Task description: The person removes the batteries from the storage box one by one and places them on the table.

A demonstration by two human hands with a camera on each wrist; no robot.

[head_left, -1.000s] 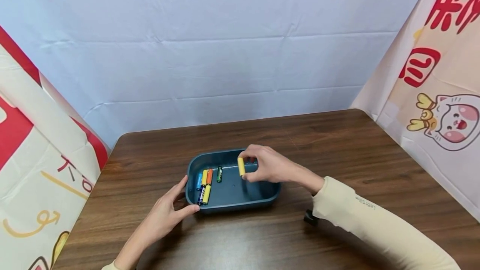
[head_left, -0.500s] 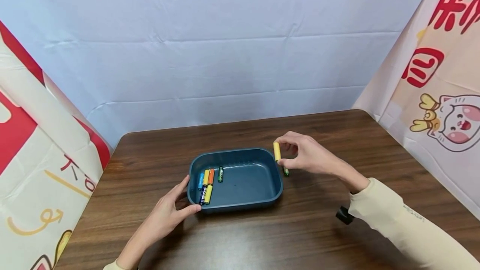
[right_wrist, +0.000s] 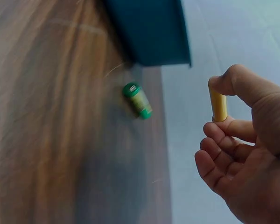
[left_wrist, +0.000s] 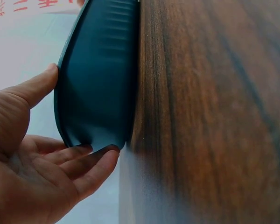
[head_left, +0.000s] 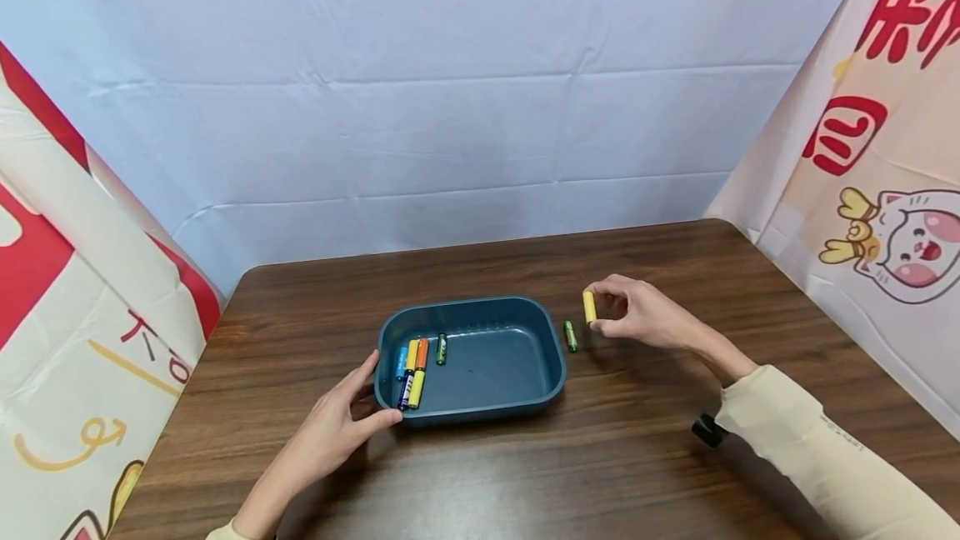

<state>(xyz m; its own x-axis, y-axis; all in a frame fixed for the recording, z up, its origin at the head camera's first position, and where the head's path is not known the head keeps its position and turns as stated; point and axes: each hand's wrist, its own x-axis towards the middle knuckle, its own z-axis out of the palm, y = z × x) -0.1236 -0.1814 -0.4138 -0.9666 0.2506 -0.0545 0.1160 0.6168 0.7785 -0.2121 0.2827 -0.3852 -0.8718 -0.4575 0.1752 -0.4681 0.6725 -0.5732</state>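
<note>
My right hand (head_left: 648, 312) holds a yellow battery (head_left: 589, 307) by its two ends, between thumb and a finger, above the table to the right of a dark blue-green plastic basin (head_left: 480, 415). On the table between that hand and the basin lies a green battery (head_left: 571, 336); the right wrist view shows this green battery (right_wrist: 138, 101) lying apart from the fingers. My left hand (head_left: 330, 423) grips the basin's left end. In the left wrist view its thumb touches the rim and its fingers curl against the basin's wall (left_wrist: 95, 79).
Inside the basin, a blue battery (head_left: 401, 363), an orange battery (head_left: 422, 353), a dark blue battery (head_left: 406, 390) and yellow ones cluster at the left. A green battery (head_left: 441, 349) lies apart from them. Behind the wooden table (head_left: 480, 490) hangs a white cloth (head_left: 450, 107).
My right hand has carried the yellow battery out from over the basin to the right, past the green battery on the table, which now shows fully. The left hand stays at the basin.
</note>
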